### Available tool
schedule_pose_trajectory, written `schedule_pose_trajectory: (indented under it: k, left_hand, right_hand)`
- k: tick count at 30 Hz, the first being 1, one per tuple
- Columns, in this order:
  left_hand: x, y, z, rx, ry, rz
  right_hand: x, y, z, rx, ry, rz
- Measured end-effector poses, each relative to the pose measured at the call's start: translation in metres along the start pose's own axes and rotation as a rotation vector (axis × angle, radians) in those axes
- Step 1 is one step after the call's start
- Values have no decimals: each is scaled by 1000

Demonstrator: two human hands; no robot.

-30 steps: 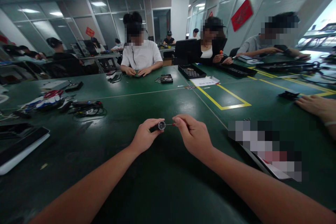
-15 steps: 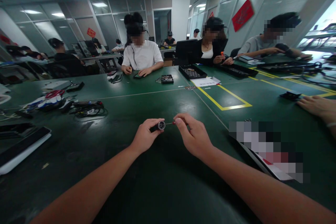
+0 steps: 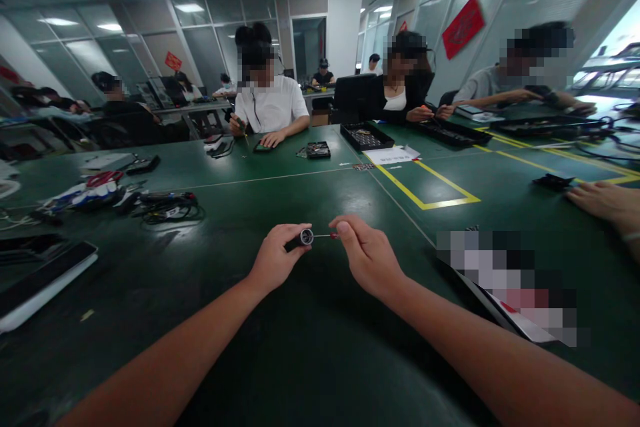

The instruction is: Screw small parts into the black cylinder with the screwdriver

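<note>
We clamped our left hand (image 3: 277,255) around the black cylinder (image 3: 303,238), over the green table (image 3: 295,340). Slightly more thin metal shaft (image 3: 322,235) was exposed just right of the cylinder than earlier, which we judged a minor spacing adjustment. The cylinder's facing end showed a silvery ring around a dark recess. Right of it, we pinched the shaft's red part (image 3: 334,236) in our right hand (image 3: 369,250).

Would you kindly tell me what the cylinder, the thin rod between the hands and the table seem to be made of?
Cylinder: dark body, perhaps plastic or coated metal; its bright grey end suggests metal there.
Rod: probably bare metal, being thin, straight and silvery.
Table: smooth and green with soft reflections, possibly laminate or rubber.
</note>
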State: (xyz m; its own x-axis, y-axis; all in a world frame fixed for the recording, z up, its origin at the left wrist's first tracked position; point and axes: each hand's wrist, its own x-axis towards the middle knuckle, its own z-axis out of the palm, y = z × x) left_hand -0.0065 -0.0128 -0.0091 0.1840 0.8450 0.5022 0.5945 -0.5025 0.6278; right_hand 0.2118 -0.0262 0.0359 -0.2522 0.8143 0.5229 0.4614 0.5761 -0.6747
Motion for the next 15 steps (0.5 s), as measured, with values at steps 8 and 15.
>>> schedule_pose_trajectory:
  k: [8, 15]
  left_hand:
    - [1, 3, -4, 65, -2, 34]
    - [1, 7, -7, 116, -5, 67]
  right_hand:
    - [-2, 1, 5, 86, 98, 46]
    - [7, 15, 14, 488, 187, 355]
